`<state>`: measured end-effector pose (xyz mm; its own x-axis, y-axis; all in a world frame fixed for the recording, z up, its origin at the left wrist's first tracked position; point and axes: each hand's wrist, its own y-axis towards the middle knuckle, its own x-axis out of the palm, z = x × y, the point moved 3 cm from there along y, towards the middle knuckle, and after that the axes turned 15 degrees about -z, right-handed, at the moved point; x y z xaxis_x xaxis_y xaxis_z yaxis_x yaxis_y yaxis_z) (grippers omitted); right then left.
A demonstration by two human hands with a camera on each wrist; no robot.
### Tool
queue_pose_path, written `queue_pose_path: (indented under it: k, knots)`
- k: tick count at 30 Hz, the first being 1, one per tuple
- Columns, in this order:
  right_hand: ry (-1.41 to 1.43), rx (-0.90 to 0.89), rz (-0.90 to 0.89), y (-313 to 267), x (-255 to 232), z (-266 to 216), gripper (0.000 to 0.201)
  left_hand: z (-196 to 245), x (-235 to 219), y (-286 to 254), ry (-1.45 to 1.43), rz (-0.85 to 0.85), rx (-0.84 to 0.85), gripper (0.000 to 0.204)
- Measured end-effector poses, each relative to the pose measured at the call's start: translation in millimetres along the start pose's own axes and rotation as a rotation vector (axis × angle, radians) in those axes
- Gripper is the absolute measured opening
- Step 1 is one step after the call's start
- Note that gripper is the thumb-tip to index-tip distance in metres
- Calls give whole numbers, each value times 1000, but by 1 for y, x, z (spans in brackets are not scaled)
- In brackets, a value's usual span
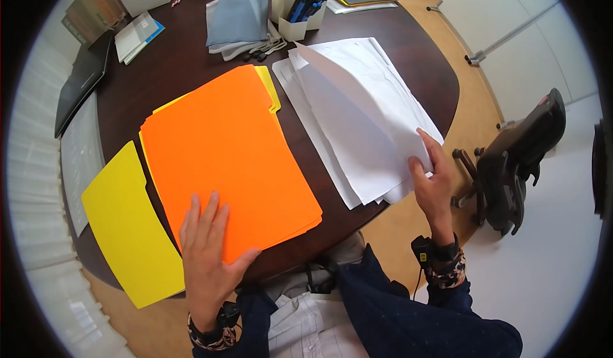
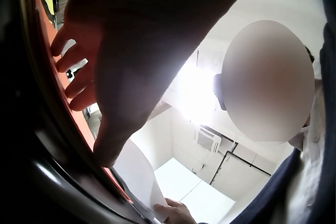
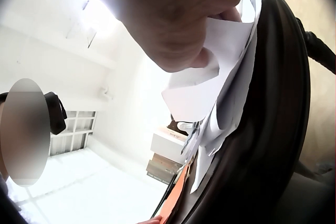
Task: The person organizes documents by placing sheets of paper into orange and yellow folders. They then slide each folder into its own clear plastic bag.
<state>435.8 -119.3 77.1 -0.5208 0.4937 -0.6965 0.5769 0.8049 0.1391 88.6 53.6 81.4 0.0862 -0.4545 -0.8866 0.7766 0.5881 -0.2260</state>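
Observation:
My right hand [image 1: 435, 178] pinches the near right edge of a white paper sheet [image 1: 357, 112] between thumb and fingers. The sheet curves up off a stack of white papers [image 1: 402, 96] at the table's right side. In the right wrist view the thumb presses on the bent sheet [image 3: 231, 40]. My left hand [image 1: 207, 256] rests with fingers spread on the near left part of an orange folder [image 1: 223, 147]. That folder tops a pile, with yellow folder [image 1: 268, 87] edges showing beneath. A separate yellow folder [image 1: 131, 224] lies to the left of the pile.
Pens stand in a beige holder [image 1: 292, 29] at the back, beside blue-grey pouches [image 1: 239, 16]. A black laptop [image 1: 83, 83] and a booklet [image 1: 137, 36] lie at the far left. An office chair [image 1: 517, 160] stands right of the dark table [image 1: 185, 58].

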Motion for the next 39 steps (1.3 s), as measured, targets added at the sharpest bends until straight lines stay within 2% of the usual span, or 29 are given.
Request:
queue_pose_path:
  k: [2, 4, 5, 6, 7, 9, 10, 11, 13, 14, 15, 17, 18, 20, 24, 27, 29, 33, 39]
  knots:
    - [-12, 7, -43, -2, -2, 2, 52, -4, 2, 1, 13, 16, 5, 86]
    - [-42, -70, -112, -3, -2, 5, 66, -4, 7, 4, 7, 27, 45, 87]
    - [-152, -127, -127, -5, -5, 2, 70, -7, 6, 1, 12, 41, 62, 89]
    - [3, -86, -158, -5, -5, 9, 67, -8, 3, -2, 43, 41, 1, 89]
    - [160, -34, -193, -5, 0, 16, 64, -3, 2, 0, 31, 27, 11, 90]
    - [-8, -23, -215, -5, 1, 7, 53, -4, 3, 1, 9, 16, 14, 92]
    - [-153, -147, -188, -4, -1, 8, 41, -4, 5, 2, 21, 23, 22, 93]
    - [-156, -145, -191, -5, -1, 11, 41, -3, 6, 3, 32, 31, 37, 95]
    - [-52, -5, -92, -11, 0, 25, 30, -2, 5, 2, 25, 20, 42, 92]
    - [140, 121, -106, -17, 2, 38, 36, -3, 5, 2, 21, 13, 48, 89]
    - [142, 119, -106, -17, 3, 41, 36, -4, 5, 2, 23, 14, 47, 89]
    - [193, 19, 4, -17, 4, 36, 44, -4, 5, 2, 15, 7, 51, 90]
    - [194, 20, 3, -15, 6, 34, 44, -4, 4, 3, 15, 6, 50, 90]
    - [131, -103, 93, -15, 9, 26, 42, -3, 3, 3, 42, 10, 41, 95]
    - [159, -37, 0, -16, 19, 28, 44, -1, 0, 3, 60, 1, 43, 93]
    - [133, -88, -45, -2, 31, 20, 41, 0, -3, 2, 47, -2, 45, 91]
    - [-109, -200, -131, 4, 38, 17, 35, 0, -6, 2, 25, -3, 52, 88]
    - [-338, -234, -98, 3, 45, 13, 37, -3, -4, 2, 11, -8, 25, 88]
    - [-320, -260, -101, 5, 46, 12, 38, 7, -2, 2, 26, 37, 9, 90]
